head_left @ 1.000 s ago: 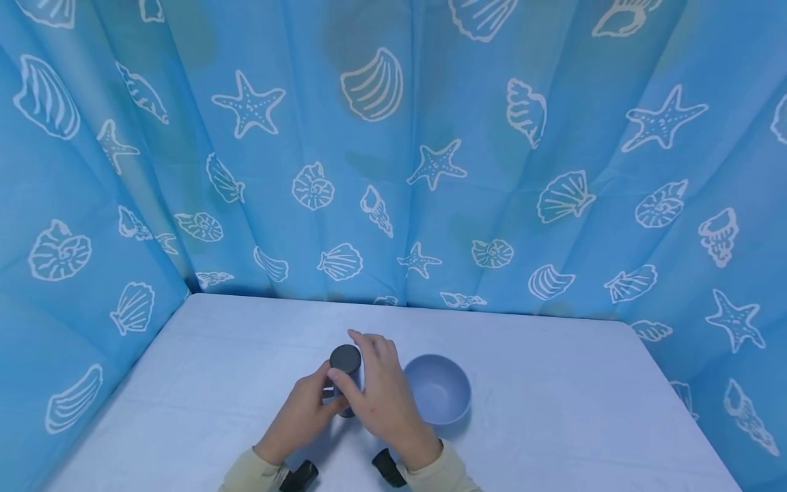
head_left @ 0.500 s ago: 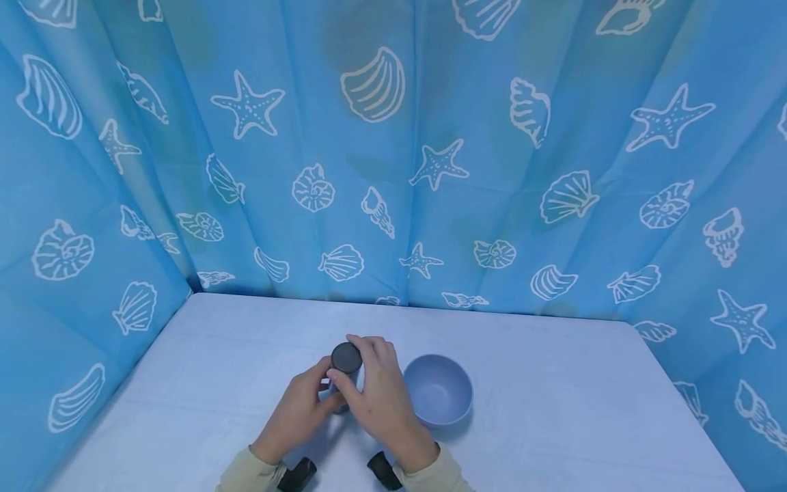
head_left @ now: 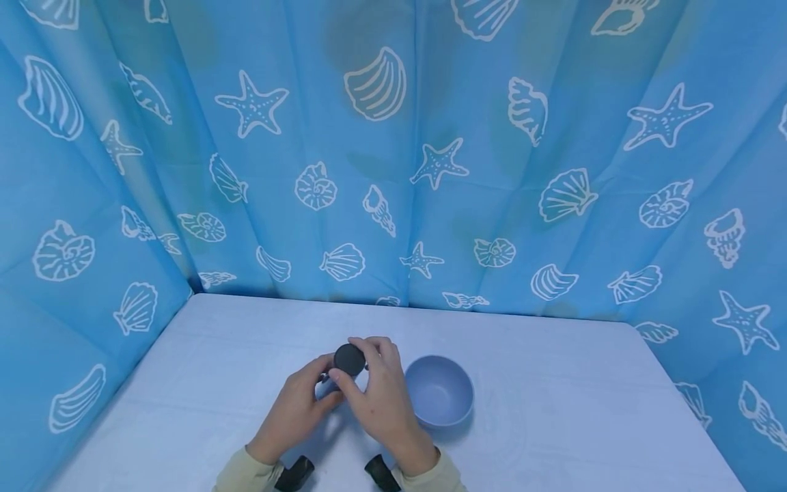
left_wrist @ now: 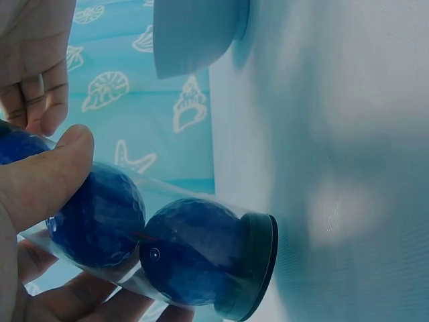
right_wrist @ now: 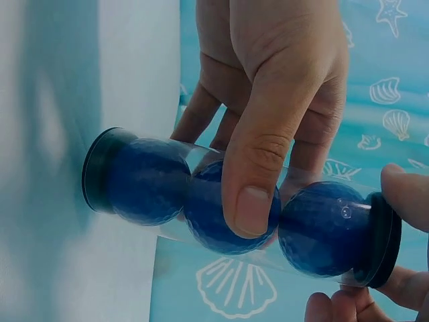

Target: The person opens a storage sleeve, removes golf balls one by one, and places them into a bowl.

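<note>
A clear tube of three blue golf balls [right_wrist: 151,181], with a dark cap at each end, is held between my hands in front of the bowl's left side. My left hand [head_left: 296,404] grips the tube round its middle, thumb across one side and fingers behind, as the left wrist view shows. My right hand [head_left: 386,400] pinches the upper cap [head_left: 349,359] between thumb and fingers. The lower cap [left_wrist: 251,268] is near the white tabletop in the left wrist view; whether it touches is unclear. From the head, my hands hide most of the tube.
A blue-violet bowl [head_left: 458,414] stands just right of my right hand. The white table [head_left: 572,410] stretches to both sides. Behind it and at the sides hangs a blue curtain [head_left: 393,157] with white shells and starfish. Each wrist wears a black device [head_left: 295,473].
The tube has tilted so that its upper cap faces the head camera more and its lower end is no longer visible there. Both hands keep their hold, with only slight shifts.
</note>
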A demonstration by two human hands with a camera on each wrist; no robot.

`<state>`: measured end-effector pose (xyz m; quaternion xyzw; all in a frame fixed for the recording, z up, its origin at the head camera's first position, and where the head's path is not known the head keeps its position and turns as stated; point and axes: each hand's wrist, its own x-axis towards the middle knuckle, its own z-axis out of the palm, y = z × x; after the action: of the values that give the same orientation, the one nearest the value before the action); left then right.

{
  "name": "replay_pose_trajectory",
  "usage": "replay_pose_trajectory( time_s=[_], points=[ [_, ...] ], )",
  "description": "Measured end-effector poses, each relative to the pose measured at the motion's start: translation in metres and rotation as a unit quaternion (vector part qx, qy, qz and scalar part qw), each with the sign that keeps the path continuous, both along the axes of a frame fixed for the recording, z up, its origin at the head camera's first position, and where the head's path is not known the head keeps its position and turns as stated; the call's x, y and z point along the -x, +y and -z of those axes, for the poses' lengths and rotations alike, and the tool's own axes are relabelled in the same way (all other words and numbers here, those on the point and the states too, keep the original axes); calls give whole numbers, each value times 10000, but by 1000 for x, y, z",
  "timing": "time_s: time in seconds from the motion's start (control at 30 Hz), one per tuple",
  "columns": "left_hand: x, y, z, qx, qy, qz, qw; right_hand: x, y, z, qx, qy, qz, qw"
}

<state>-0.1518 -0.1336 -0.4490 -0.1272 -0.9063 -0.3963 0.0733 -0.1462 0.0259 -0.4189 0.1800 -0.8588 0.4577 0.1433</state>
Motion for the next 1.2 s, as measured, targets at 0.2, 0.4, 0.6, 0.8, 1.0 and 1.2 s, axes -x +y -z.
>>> replay_pose_trajectory(
  time_s=[0.2, 0.4, 0.6, 0.8, 1.0, 1.2],
  points=[
    [0, 0, -3, 6, -45, -34, 10000, -1, 1, -1, 89, -16, -33, 10000],
    [-1, 0, -4, 94, 97, -53, 9999, 0, 2, 1, 191, 232, -57, 9995],
    [-1, -1, -4, 177, 128, -66, 9997, 1, 1, 2, 160, 463, -24, 9988],
    [0, 0, -5, 267, 54, -46, 9996, 2, 2, 1, 84, 540, -71, 9985],
    [0, 0, -5, 258, -21, 11, 9997, 2, 4, -2, -23, 531, -198, 9984],
    [1, -2, -5, 252, -24, 130, 9996, 2, 6, -3, -28, 412, -362, 9985]
  ],
)
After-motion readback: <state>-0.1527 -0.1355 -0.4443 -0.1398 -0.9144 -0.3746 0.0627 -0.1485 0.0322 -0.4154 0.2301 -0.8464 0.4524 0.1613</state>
